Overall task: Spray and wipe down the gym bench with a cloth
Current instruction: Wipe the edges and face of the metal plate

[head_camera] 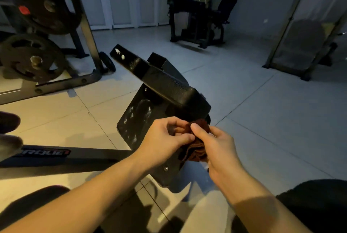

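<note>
Left hand [165, 138]: fingers curled, thumb and fingertips pinching the near edge of the cloth [197, 151]. Right hand [216, 144]: thumb pressed down on top of the cloth, remaining fingers curled beneath it. The 2 hands meet thumb to thumb, with the cloth bunched between them.

Cloth: 1 item, dark reddish brown, crumpled into folds. It is held just above the lower right part of the bench [169, 86], in front of the flat panel [137, 118].

Bench: 1 black unit, seen tilted, with a square steel tube running up and to the left from a textured black block. The flat panel below the block carries pale wet streaks and droplets. 3 screw heads show on the panel. 2 pale spots mark the far end of the tube.

Frame bar [84, 159]: 1 dark bar lying across the tile floor [244, 101] to the left of the hands. Its label [45, 152] reads "ORQUE1"; the leading characters are cut off.

Weight plates: 2, an upper plate [47, 1] with a red mark and a lower plate [30, 58], both mounted on the rack [88, 31] at far left. 1 small wheel [108, 61] stands beside the rack foot.

Exercise machine [199, 13]: 1, well apart, against the far wall.
</note>
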Demonstrator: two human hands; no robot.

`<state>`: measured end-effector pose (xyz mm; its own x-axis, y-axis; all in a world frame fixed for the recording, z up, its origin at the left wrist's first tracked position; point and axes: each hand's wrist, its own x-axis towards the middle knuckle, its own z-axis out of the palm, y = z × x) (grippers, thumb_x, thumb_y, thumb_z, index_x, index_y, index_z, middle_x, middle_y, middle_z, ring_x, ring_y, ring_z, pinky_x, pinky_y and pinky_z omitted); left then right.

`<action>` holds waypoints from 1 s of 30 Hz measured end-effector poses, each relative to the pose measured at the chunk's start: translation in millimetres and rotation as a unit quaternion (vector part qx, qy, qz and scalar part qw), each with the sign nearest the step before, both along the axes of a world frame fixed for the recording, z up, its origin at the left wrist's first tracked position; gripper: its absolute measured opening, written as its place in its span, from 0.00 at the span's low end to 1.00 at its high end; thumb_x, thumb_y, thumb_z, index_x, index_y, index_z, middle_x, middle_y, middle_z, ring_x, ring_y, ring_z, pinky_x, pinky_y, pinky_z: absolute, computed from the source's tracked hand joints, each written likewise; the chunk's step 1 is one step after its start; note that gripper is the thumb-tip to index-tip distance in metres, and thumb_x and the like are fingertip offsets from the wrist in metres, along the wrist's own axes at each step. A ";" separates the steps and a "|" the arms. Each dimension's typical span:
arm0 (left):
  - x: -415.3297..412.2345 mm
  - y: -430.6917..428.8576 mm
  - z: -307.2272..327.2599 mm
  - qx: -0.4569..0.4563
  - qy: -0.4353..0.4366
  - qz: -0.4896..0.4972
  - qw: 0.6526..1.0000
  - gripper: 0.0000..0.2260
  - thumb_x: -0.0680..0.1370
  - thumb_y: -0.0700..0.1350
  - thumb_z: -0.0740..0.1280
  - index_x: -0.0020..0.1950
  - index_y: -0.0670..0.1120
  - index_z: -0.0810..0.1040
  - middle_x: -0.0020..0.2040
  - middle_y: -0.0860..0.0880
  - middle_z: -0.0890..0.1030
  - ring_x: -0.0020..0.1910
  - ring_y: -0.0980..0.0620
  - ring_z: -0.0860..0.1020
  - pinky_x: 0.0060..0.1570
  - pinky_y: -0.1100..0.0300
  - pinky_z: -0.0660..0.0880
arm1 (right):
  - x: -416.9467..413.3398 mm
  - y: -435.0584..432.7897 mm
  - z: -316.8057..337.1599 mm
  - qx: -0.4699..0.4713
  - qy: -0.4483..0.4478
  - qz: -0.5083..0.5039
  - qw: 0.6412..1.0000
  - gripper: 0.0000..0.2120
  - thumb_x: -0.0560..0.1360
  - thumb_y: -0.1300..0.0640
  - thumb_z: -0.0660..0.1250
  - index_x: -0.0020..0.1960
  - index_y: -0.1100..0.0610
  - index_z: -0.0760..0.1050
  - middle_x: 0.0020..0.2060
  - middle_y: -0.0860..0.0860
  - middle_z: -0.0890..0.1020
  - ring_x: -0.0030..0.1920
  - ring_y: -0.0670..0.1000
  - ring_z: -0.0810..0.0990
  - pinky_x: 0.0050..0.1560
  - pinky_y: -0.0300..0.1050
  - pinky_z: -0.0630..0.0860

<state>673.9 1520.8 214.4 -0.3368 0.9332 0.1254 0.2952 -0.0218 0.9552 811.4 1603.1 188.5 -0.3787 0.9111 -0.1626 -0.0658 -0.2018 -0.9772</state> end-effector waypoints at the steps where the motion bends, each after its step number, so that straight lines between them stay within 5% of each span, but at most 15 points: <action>1: -2.2 -2.4 9.4 0.002 -0.004 -0.017 1.000 0.08 0.77 0.41 0.74 0.56 0.48 0.84 0.49 0.51 0.87 0.50 0.54 0.86 0.53 0.55 0.83 | 5.7 -1.2 10.0 0.034 0.010 -0.024 0.999 0.08 0.74 0.50 0.76 0.53 0.47 0.83 0.44 0.47 0.87 0.47 0.50 0.87 0.44 0.47 0.84; 5: -25.9 6.5 33.3 0.047 0.070 0.156 0.984 0.04 0.79 0.46 0.71 0.54 0.51 0.83 0.45 0.49 0.85 0.45 0.52 0.84 0.51 0.46 0.83 | 4.4 11.9 41.5 0.243 -0.015 -0.081 0.966 0.13 0.76 0.50 0.73 0.59 0.39 0.79 0.51 0.38 0.83 0.53 0.37 0.81 0.47 0.32 0.79; 8: -35.1 21.5 38.2 0.036 0.086 0.243 0.966 0.18 0.76 0.55 0.74 0.62 0.51 0.78 0.49 0.51 0.82 0.49 0.52 0.81 0.49 0.51 0.81 | -12.6 33.1 31.3 0.359 -0.097 -0.073 0.925 0.19 0.77 0.50 0.72 0.67 0.43 0.75 0.55 0.38 0.77 0.57 0.37 0.75 0.50 0.26 0.74; 12: -41.3 36.9 33.5 -0.016 0.055 0.237 0.970 0.30 0.72 0.59 0.76 0.70 0.53 0.71 0.56 0.52 0.80 0.53 0.54 0.80 0.52 0.54 0.80 | -1.2 64.8 -17.0 0.276 -0.117 -0.075 0.951 0.17 0.77 0.54 0.72 0.64 0.43 0.76 0.55 0.41 0.77 0.57 0.42 0.78 0.51 0.34 0.79; 14: -40.2 38.7 30.4 -0.011 0.030 0.241 0.970 0.30 0.71 0.58 0.78 0.69 0.53 0.71 0.55 0.51 0.81 0.54 0.51 0.81 0.56 0.48 0.81 | -0.4 70.4 -19.3 0.243 -0.098 -0.068 0.963 0.16 0.78 0.56 0.72 0.64 0.45 0.77 0.56 0.43 0.79 0.58 0.45 0.79 0.44 0.28 0.77; 20: -39.7 39.1 33.1 -0.015 0.030 0.245 0.969 0.30 0.71 0.55 0.78 0.69 0.53 0.72 0.55 0.51 0.82 0.54 0.53 0.82 0.58 0.47 0.82 | -10.5 52.7 13.6 0.369 -0.034 -0.011 0.929 0.17 0.77 0.53 0.72 0.64 0.42 0.74 0.56 0.40 0.74 0.57 0.35 0.74 0.47 0.23 0.74; 24: -37.8 39.4 33.2 -0.026 0.016 0.249 0.968 0.34 0.67 0.58 0.78 0.70 0.52 0.72 0.55 0.50 0.82 0.54 0.52 0.83 0.57 0.48 0.82 | 1.1 71.5 1.1 0.277 -0.047 -0.006 0.960 0.14 0.77 0.51 0.72 0.62 0.42 0.75 0.56 0.42 0.79 0.58 0.42 0.78 0.44 0.24 0.75; 28: -36.6 42.9 36.2 -0.026 0.018 0.271 0.962 0.27 0.72 0.54 0.79 0.68 0.52 0.75 0.53 0.50 0.84 0.52 0.50 0.84 0.56 0.46 0.82 | 6.9 79.6 1.1 0.170 -0.026 0.031 0.985 0.09 0.78 0.53 0.72 0.57 0.45 0.78 0.52 0.45 0.82 0.55 0.47 0.82 0.41 0.32 0.81; 30: -38.9 43.3 38.2 -0.030 0.025 0.276 0.960 0.24 0.73 0.52 0.78 0.66 0.51 0.76 0.51 0.49 0.84 0.50 0.49 0.84 0.56 0.44 0.82 | 7.7 73.8 15.5 0.224 -0.008 0.048 0.973 0.12 0.77 0.54 0.73 0.57 0.45 0.74 0.55 0.44 0.80 0.55 0.45 0.81 0.40 0.28 0.78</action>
